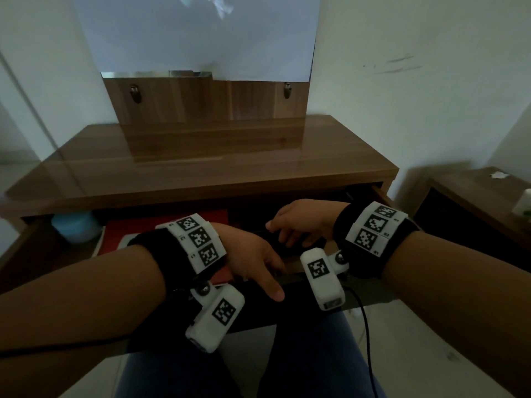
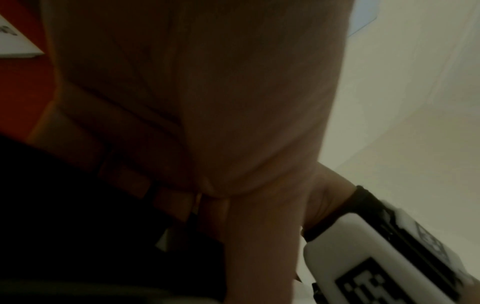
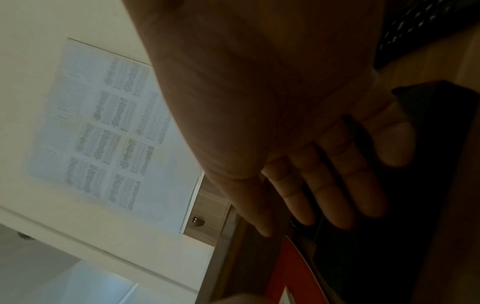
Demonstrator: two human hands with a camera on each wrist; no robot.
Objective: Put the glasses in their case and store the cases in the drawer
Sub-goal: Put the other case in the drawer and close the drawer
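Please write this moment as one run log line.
drawer: open | left hand: on drawer front edge | right hand: open, fingers over dark case inside | desk top

Home room, likely a bedroom or study: wooden desk (image 1: 201, 156) against a white wall (image 1: 402, 67), wood back panel with 2 metal hooks (image 1: 135, 93), paper sheet (image 1: 198, 38) taped above, low side cabinet (image 1: 474, 196), tiled floor (image 1: 416, 340).

The left hand (image 1: 253, 257) hid its own fingers behind the drawer (image 1: 290, 267) front. A dark case (image 3: 428, 185) sat half covered under the right hand (image 1: 301, 225), its shape lost in shadow. Glasses could not be made out. The paper's (image 3: 109, 127) print was too blurred to read.
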